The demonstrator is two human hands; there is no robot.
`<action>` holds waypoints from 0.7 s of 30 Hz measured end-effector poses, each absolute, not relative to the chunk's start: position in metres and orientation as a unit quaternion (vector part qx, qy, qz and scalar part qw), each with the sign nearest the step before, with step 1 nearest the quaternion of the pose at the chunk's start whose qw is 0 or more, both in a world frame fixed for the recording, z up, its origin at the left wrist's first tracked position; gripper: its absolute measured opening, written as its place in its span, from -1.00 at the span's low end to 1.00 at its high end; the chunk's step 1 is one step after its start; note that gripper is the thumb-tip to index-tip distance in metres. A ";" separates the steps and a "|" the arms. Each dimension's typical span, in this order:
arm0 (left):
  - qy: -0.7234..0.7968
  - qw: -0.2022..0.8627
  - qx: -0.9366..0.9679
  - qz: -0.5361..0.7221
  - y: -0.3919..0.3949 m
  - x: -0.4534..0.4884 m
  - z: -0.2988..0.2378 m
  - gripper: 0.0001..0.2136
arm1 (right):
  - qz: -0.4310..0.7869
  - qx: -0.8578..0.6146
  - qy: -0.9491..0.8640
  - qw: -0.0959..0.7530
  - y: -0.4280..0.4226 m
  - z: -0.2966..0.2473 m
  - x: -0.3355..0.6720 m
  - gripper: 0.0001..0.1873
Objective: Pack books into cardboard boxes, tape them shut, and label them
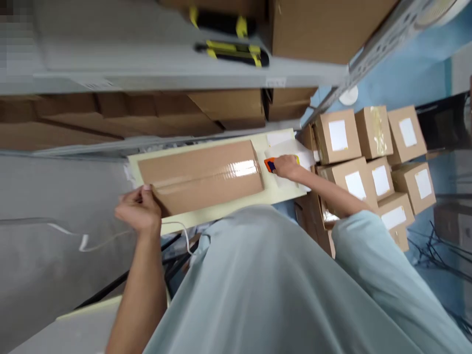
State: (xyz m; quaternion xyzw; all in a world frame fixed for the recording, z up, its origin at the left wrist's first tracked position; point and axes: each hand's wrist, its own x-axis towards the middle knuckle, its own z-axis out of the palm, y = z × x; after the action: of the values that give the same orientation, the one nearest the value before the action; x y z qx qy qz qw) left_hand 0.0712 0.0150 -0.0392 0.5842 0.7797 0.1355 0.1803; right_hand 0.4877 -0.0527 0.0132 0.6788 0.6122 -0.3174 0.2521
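Note:
A long brown cardboard box point(206, 172), with shiny clear tape along its middle, lies on a pale yellow board point(275, 183). My left hand point(139, 207) is closed at the box's near left corner, with thumb and forefinger pinched against its edge. Beyond the box's right end, my right hand point(286, 166) is wrapped round a small orange, dark-blue and yellow object point(270, 164); its exact kind is unclear. White paper sheets point(289, 149) lie under and beside that hand.
Over the far side of the board runs a grey shelf point(165, 81) with two black-and-yellow utility knives point(236, 50) and cardboard boxes. Several labelled boxes point(354, 182) are stacked at right. A white cable point(180, 224) hangs at the near left edge.

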 end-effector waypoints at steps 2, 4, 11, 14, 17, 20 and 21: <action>0.807 0.174 0.541 0.161 0.021 0.073 -0.032 -0.86 | -0.276 0.728 0.585 0.225 -0.053 0.034 0.488 -0.64; 0.800 0.166 0.534 0.217 0.028 0.088 -0.025 -0.61 | -0.223 0.759 0.588 0.170 -0.043 0.060 0.491 -0.56; 0.466 0.212 0.736 0.444 0.062 0.209 0.048 -0.60 | -0.142 0.773 0.618 -0.025 0.043 0.148 0.441 -0.34; 0.410 0.187 0.750 0.484 0.089 0.230 0.079 -0.60 | -0.141 0.705 0.693 -0.058 0.087 0.172 0.399 -0.43; 0.416 0.169 0.742 0.498 0.123 0.223 0.093 -0.56 | -0.123 0.665 0.735 -0.056 0.131 0.190 0.362 -0.55; 0.428 0.163 0.742 0.489 0.147 0.209 0.095 -0.53 | -0.105 0.669 0.734 -0.046 0.168 0.201 0.336 -0.63; 0.428 0.160 0.743 0.489 0.149 0.205 0.094 -0.53 | -0.103 0.673 0.731 -0.040 0.178 0.202 0.330 -0.64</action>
State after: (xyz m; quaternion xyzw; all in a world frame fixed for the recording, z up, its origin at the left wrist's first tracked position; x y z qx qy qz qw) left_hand 0.2050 0.1488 0.0943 0.7428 0.4282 0.4891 0.1602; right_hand 0.3299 0.1780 0.2017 0.6735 0.7309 -0.1029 -0.0401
